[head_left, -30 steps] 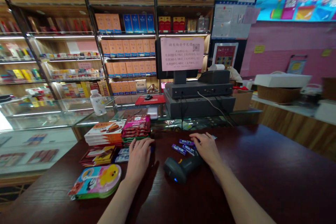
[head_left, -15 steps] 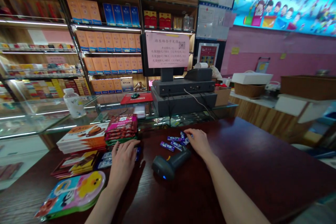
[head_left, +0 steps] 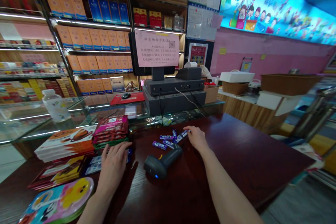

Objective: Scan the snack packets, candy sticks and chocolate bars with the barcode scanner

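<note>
My right hand [head_left: 197, 140] pinches one end of a small purple candy pack [head_left: 181, 136] just above the dark table. Several similar purple packs [head_left: 159, 145] lie loosely to its left. Below them rests a black barcode scanner [head_left: 161, 162] with a lit blue light. My left hand [head_left: 114, 161] is open, palm down, over blue-and-white packs [head_left: 93, 165], which it partly covers. Behind those fingers stands a pile of red and pink snack bags [head_left: 110, 129]. Left of that are stacked white-and-orange boxes [head_left: 67, 143].
Flat yellow-and-red packs [head_left: 60, 171] and a colourful duck-picture pack [head_left: 59, 201] lie at the left. A glass counter [head_left: 84, 108] with a white bottle [head_left: 55, 106] runs behind. At the back stands a till [head_left: 174, 99] with a sign-covered screen [head_left: 157, 49].
The camera view has swung to the right. Between my right fingers, the purple pack has turned to lie more level and stretched out toward the others. My left hand stays over the packs.
</note>
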`<move>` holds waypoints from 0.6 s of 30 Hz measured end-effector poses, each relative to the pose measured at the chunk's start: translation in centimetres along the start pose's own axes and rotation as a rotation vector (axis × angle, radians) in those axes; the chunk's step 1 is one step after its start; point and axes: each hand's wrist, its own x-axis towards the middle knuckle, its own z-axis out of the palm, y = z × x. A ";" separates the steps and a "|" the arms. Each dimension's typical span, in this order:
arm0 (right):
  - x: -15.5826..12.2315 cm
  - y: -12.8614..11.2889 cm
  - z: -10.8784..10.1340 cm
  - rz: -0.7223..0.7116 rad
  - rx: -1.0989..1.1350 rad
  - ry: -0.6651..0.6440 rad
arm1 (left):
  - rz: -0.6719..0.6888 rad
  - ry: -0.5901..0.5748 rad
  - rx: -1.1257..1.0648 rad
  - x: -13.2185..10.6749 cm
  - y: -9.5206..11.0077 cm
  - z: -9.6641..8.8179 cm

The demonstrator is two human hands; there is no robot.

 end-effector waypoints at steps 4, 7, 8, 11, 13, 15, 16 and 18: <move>-0.2 0.1 1.1 -0.022 -0.049 -0.077 | 0.007 -0.014 -0.011 0.0 0.2 -0.1; -0.6 0.1 1.7 -0.035 -0.090 -0.146 | -0.009 -0.018 -0.021 0.0 0.4 -0.2; -0.6 0.1 1.8 -0.034 -0.101 -0.158 | -0.014 -0.017 -0.024 0.0 0.4 -0.2; -0.8 0.2 1.5 -0.013 -0.141 -0.156 | -0.026 -0.019 -0.031 0.0 0.5 -0.3; -0.8 0.4 1.2 0.016 -0.157 -0.145 | -0.033 -0.029 -0.034 -0.1 0.6 -0.4; -0.7 0.7 0.8 0.058 -0.173 -0.143 | -0.044 -0.041 -0.037 0.0 0.9 -0.7; -0.7 0.9 0.6 0.089 -0.180 -0.139 | -0.054 -0.048 -0.038 0.0 1.1 -0.9; -0.7 1.1 0.1 0.126 -0.186 -0.118 | -0.078 -0.055 -0.039 0.0 1.5 -1.2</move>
